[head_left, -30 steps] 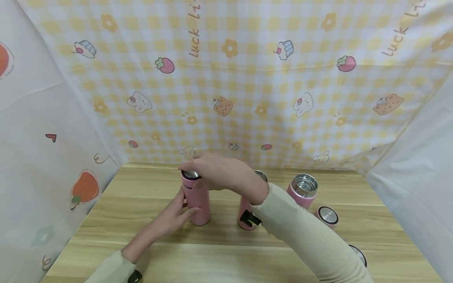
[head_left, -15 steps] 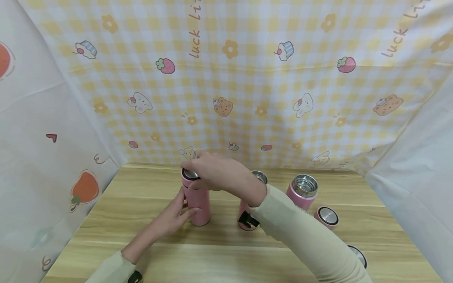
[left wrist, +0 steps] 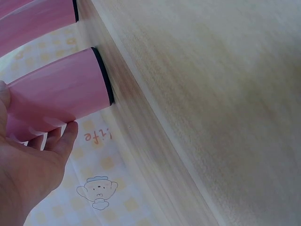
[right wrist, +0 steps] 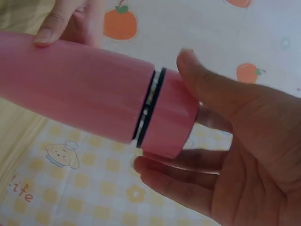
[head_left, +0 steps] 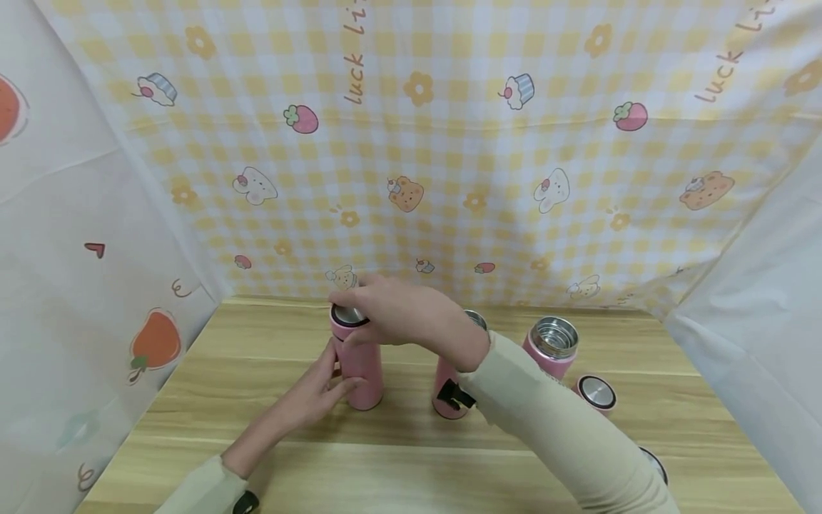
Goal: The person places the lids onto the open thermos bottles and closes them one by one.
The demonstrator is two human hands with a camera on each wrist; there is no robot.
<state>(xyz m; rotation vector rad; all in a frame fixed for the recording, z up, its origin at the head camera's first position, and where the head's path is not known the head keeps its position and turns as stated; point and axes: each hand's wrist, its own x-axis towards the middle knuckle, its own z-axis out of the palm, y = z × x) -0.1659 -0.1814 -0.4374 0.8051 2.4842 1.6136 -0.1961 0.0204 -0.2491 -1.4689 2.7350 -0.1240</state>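
Note:
A tall pink thermos (head_left: 363, 375) stands upright on the wooden table, left of centre in the head view. Round its lower body my left hand (head_left: 319, 387) is wrapped, thumb in front; the left wrist view has the fingers (left wrist: 66, 139) along its side. My right hand (head_left: 404, 312) reaches across from the right and grips the pink cap (right wrist: 171, 113) at the top, thumb on one side and fingers on the other. In the right wrist view a narrow gap with a silvery strip shows between cap and body. The cap's silver top is partly behind my fingers.
Right of it stands a second pink thermos (head_left: 447, 371) with an open steel mouth, partly behind my right forearm. Farther right are a short, open pink food jar (head_left: 551, 350), a pink cap (head_left: 597, 392) and another lid (head_left: 655, 464) half hidden by the sleeve. Patterned cloth (head_left: 411, 143) hangs behind.
My right hand's fingers have shifted slightly round the cap. The left hand and the thermos stay where they were.

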